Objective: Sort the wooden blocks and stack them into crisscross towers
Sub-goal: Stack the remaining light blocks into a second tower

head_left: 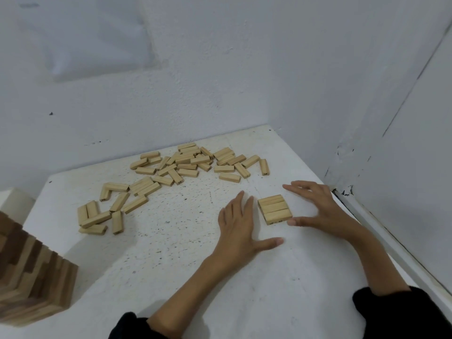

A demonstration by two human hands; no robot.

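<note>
Framing a flat row of three blocks on the white counter, we've got both hands open and holding nothing. Our left hand lies flat, fingers straight, just beside the row's left edge. Our right hand spreads around its right side, thumb at the near corner. Loose blocks lie scattered behind, and a stacked tower stands far left.

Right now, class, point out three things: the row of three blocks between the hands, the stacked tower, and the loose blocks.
row of three blocks [274,208]: head view, top of the middle block.
stacked tower [36,277]: head view, its side wall.
loose blocks [190,159]: head view, middle of the far heap.
</note>
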